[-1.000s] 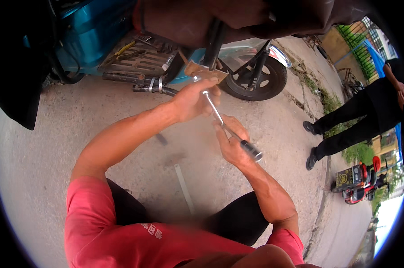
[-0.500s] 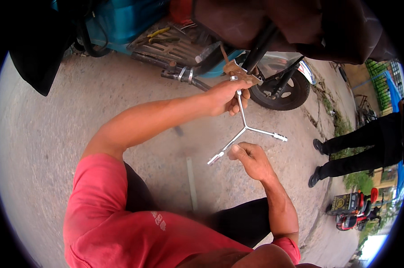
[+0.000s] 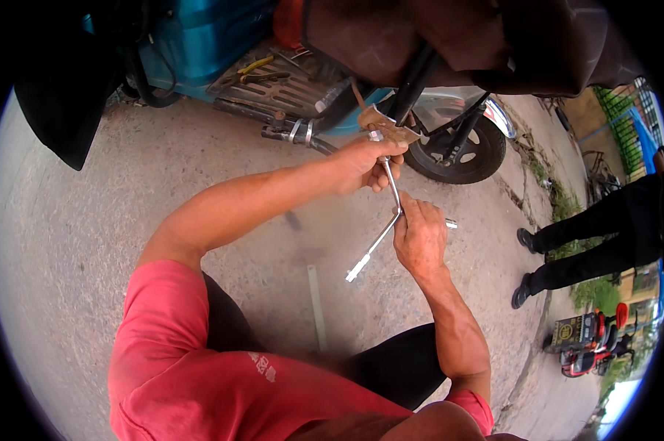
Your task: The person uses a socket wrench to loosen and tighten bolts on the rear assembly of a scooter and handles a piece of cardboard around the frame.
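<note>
A chrome Y-shaped socket wrench (image 3: pixel 377 245) is held between both of my hands. My left hand (image 3: pixel 361 163) is closed around its upper arm, thumb and fingers near the socket end. Just beyond the thumb is a rusty brown metal bracket (image 3: pixel 385 126) below the vehicle's black bar; whether my fingers touch it I cannot tell. My right hand (image 3: pixel 421 237) is closed on the wrench near its centre, over the right arm, whose socket tip shows past the knuckles. The lower left arm of the wrench points freely down toward the ground.
A blue vehicle (image 3: pixel 207 44) with a slatted footboard stands ahead, yellow-handled pliers (image 3: pixel 258 65) lying on the footboard. Its black wheel (image 3: pixel 460 151) is at right. A flat strip (image 3: pixel 316 309) lies on the concrete. A person in black trousers (image 3: pixel 593 246) stands right, near a red scooter (image 3: pixel 593 342).
My right hand has moved up and closed on the wrench near its centre. The wrench has turned slightly, and my left hand keeps its grip on the upper arm.
</note>
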A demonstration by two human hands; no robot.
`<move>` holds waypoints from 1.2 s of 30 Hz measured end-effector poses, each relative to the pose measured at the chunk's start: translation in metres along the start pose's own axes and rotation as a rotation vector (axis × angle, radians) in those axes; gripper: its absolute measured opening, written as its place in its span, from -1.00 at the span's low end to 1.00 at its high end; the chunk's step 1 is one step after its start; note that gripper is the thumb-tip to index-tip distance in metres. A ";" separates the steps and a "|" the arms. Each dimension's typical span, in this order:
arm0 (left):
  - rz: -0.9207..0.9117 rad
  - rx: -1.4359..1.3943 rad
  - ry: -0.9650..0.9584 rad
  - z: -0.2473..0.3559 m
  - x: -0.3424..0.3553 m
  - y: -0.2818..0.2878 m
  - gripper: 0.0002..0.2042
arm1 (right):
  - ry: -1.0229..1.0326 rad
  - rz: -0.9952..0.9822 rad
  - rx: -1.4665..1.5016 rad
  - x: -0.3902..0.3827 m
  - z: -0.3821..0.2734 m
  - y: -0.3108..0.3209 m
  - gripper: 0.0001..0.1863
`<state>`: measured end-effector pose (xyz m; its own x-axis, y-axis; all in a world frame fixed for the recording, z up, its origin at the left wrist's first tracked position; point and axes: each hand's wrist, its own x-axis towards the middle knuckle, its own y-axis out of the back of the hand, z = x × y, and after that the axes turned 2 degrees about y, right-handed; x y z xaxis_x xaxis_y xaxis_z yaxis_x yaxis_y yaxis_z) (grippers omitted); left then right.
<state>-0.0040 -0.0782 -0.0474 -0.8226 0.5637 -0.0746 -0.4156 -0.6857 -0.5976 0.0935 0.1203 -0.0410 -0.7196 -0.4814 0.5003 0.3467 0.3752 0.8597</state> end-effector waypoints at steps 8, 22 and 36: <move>0.040 0.056 0.026 -0.001 -0.001 0.003 -0.70 | -0.100 -0.166 0.407 0.006 -0.016 0.029 -0.69; 0.041 0.166 0.040 0.004 -0.006 0.005 -0.66 | -0.166 -0.175 -0.110 0.016 -0.020 0.034 -0.77; 0.215 0.403 -0.031 0.048 -0.025 0.050 -0.44 | -0.331 -1.041 0.116 -0.060 0.051 -0.061 -0.63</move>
<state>-0.0232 -0.1491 -0.0370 -0.9153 0.3793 -0.1356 -0.3471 -0.9135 -0.2123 0.0849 0.1662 -0.1289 -0.7587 -0.3758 -0.5320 -0.5703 -0.0114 0.8214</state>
